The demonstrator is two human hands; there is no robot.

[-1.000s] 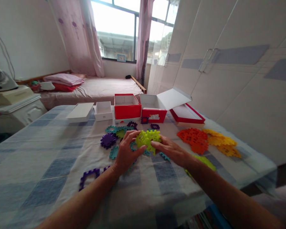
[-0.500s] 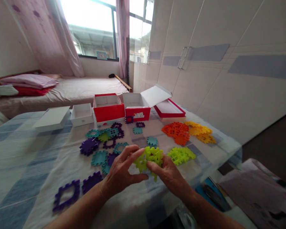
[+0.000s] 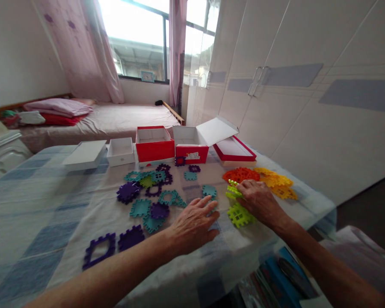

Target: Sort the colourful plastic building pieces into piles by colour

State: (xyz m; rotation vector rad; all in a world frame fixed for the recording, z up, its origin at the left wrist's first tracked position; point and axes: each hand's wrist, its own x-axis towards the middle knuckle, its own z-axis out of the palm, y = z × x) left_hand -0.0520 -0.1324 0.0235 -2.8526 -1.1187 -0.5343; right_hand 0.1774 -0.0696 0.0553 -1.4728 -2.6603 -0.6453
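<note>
Lime-green plastic tiles (image 3: 240, 215) are being covered by the right grip (image 3: 259, 197), which is being laid palm-down over them on the table (image 3: 51, 205). One tile is lying just under the heel of the grip, and others are poking out at its fingertips. Whether the fingers are being closed on a tile or only rested on top cannot be told. The left grip (image 3: 194, 222) is being held spread and flat on the cloth, clamped on nothing, with a teal tile (image 3: 209, 190) lying just beyond its fingertips. Orange tiles (image 3: 240, 174) and yellow tiles (image 3: 279, 182) are lying just past the right grip. The lime-green tiles are being judged light, thin and stiff, with notched edges likely to snag on one another and smooth faces likely to slide on the cloth. A hold is best being taken across opposite toothed edges or through the open middle, not on the flat face.
</note>
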